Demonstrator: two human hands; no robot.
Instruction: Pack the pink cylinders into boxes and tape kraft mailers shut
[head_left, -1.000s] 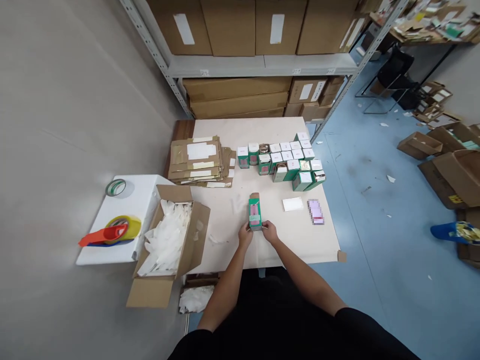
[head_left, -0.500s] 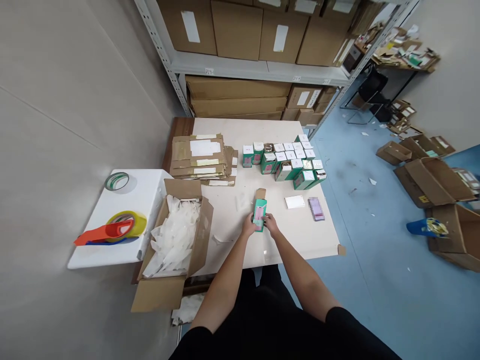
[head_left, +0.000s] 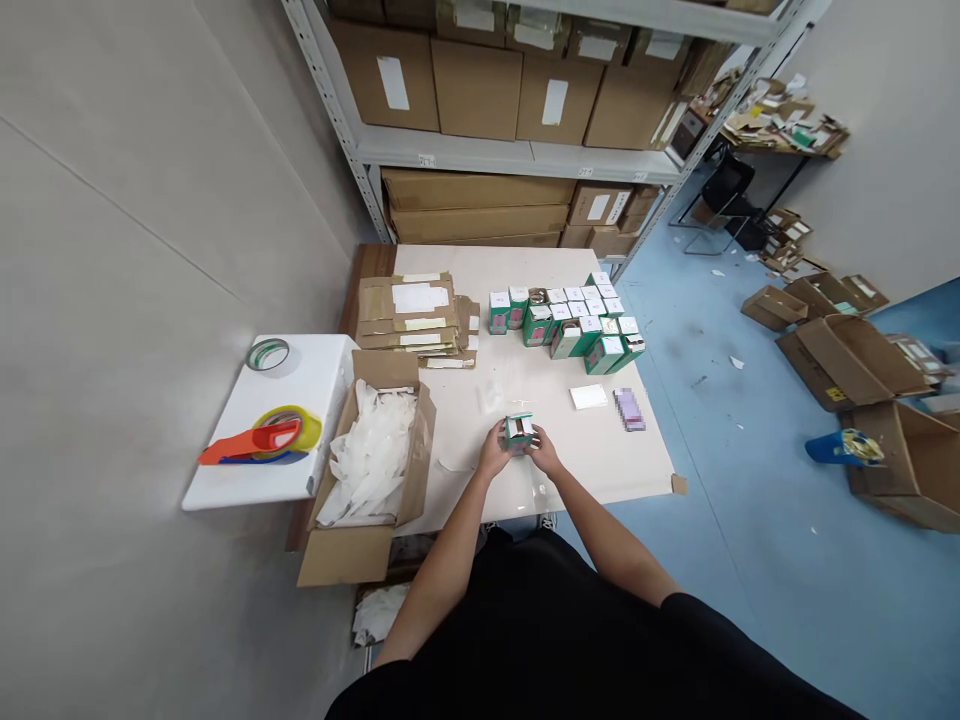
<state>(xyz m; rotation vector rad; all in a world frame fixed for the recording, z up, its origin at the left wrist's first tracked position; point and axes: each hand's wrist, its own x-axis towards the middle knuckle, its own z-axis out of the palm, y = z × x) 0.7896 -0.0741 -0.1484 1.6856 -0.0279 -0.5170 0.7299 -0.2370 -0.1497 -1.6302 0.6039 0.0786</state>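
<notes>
Both my hands hold one small green box (head_left: 519, 430) upright over the near middle of the white table (head_left: 600, 470). My left hand (head_left: 496, 447) grips its left side and my right hand (head_left: 541, 450) grips its right side, fingers curled round it. The box's open top end, with its flaps, faces up toward the camera. A group of several similar green boxes with white tops (head_left: 570, 322) stands further back on the table.
A white card (head_left: 588, 397) and a purple packet (head_left: 628, 409) lie right of my hands. Flattened cardboard (head_left: 416, 312) is stacked at the back left. An open carton of clear bags (head_left: 371, 455) and tape rolls (head_left: 289, 430) sit to the left. Shelves with brown cartons (head_left: 480, 90) stand behind.
The green box lay flat and pointing away from me; now my hands have tipped it upright with its open end up. The camera view has shifted slightly.
</notes>
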